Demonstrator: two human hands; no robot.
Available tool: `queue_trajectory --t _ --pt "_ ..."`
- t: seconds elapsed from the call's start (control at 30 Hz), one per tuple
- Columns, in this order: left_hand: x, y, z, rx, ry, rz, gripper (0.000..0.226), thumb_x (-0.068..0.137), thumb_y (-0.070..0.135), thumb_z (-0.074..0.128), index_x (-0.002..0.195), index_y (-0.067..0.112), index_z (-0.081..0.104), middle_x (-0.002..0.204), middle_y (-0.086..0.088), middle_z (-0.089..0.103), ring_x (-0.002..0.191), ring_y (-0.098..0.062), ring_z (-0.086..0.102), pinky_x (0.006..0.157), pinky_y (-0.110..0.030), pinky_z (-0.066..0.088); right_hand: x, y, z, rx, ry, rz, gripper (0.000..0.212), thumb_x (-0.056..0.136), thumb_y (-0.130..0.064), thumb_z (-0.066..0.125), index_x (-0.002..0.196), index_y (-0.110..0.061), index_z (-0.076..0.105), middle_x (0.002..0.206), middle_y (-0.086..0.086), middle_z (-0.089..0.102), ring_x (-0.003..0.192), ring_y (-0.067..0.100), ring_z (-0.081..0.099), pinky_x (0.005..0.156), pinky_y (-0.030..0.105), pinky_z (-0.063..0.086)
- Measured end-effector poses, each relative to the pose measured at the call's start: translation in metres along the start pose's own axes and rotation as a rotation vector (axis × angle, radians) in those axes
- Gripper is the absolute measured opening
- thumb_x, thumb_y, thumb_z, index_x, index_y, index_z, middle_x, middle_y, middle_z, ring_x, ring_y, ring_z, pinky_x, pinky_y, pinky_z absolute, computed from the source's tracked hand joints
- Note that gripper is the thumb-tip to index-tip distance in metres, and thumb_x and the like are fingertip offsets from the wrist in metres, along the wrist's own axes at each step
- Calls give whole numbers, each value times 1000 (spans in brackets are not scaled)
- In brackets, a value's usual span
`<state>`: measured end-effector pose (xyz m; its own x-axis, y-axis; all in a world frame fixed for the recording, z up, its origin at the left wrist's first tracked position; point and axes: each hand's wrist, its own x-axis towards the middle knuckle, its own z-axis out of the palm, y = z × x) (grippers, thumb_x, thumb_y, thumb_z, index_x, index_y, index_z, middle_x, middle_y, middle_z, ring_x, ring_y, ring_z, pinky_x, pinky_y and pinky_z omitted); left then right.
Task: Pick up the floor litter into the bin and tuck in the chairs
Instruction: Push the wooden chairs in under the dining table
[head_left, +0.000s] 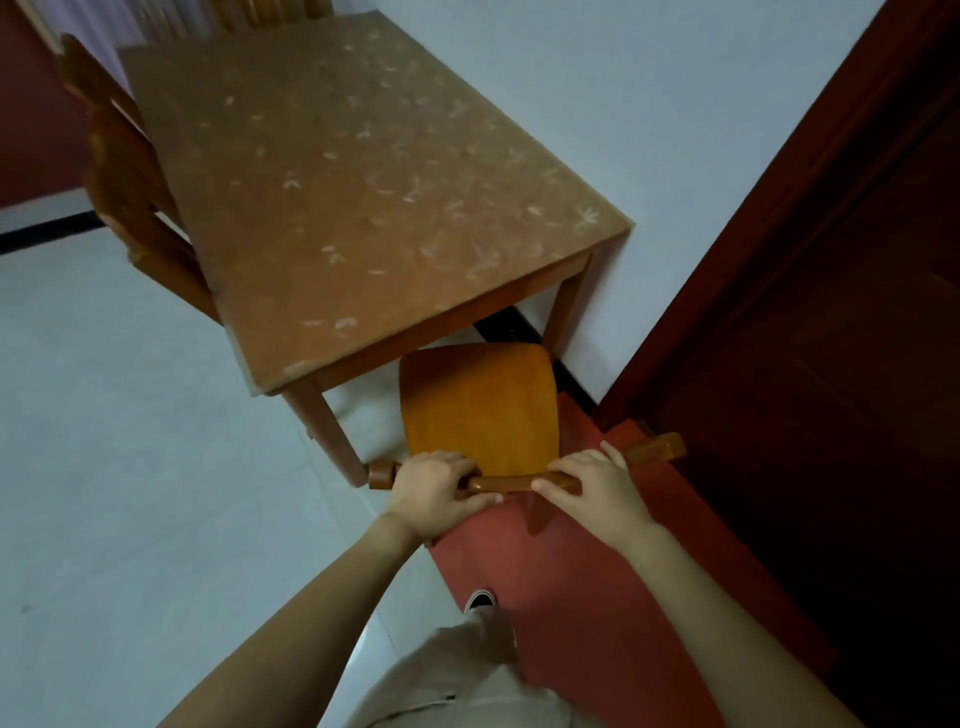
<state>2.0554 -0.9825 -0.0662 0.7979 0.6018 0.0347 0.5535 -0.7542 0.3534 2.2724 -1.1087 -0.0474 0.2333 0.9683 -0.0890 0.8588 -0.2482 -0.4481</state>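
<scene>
An orange wooden chair (480, 402) stands at the near end of a brown table (363, 208), its seat partly under the table edge. My left hand (434, 491) grips the chair's top rail on the left. My right hand (592, 486) grips the same rail on the right. A second wooden chair (130, 176) stands against the table's left side, its back close to the table edge. No litter or bin shows in the head view.
A dark red door (831, 312) and its frame stand close on the right, next to the chair's right end. A white wall (597, 104) runs behind the table. Pale tiled floor (130, 467) lies to the left, red floor under my foot (480, 600).
</scene>
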Motion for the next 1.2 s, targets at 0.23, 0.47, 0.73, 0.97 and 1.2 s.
queue_trajectory --t 0.23,0.47,0.73,0.97,1.2 --pt "2 -4 5 -81 164 -19 52 75 77 50 76 29 71 65 12 63 62 -4 58 49 -25 45 8 23 14 160 160 -112 58 74 -80 52 95 -32 76 93 -22 68 95 -3 54 107 25 18" --pt "20 -3 7 -68 190 -15 57 75 79 49 83 29 74 68 12 67 64 -5 61 49 -28 48 22 34 10 210 225 -121 50 69 -75 61 89 -31 77 88 -24 69 93 -5 55 104 17 15" --pt "45 -4 6 -38 204 -26 51 72 76 55 79 29 73 67 13 66 63 -5 61 47 -22 43 41 44 4 206 248 -120 51 68 -74 61 88 -30 77 88 -21 69 93 -4 56 107 18 14" --pt "81 1 6 -13 195 -43 55 71 78 50 81 30 74 69 14 66 63 -4 60 50 -18 39 68 62 -16 234 189 -102 59 68 -82 55 91 -31 76 90 -23 68 95 -6 56 109 21 16" --pt "123 9 8 -17 184 -68 54 71 79 50 79 31 72 68 14 64 66 -4 59 50 -12 26 100 88 -38 242 137 -62 55 66 -76 63 92 -30 77 87 -21 68 99 -8 52 109 23 18"
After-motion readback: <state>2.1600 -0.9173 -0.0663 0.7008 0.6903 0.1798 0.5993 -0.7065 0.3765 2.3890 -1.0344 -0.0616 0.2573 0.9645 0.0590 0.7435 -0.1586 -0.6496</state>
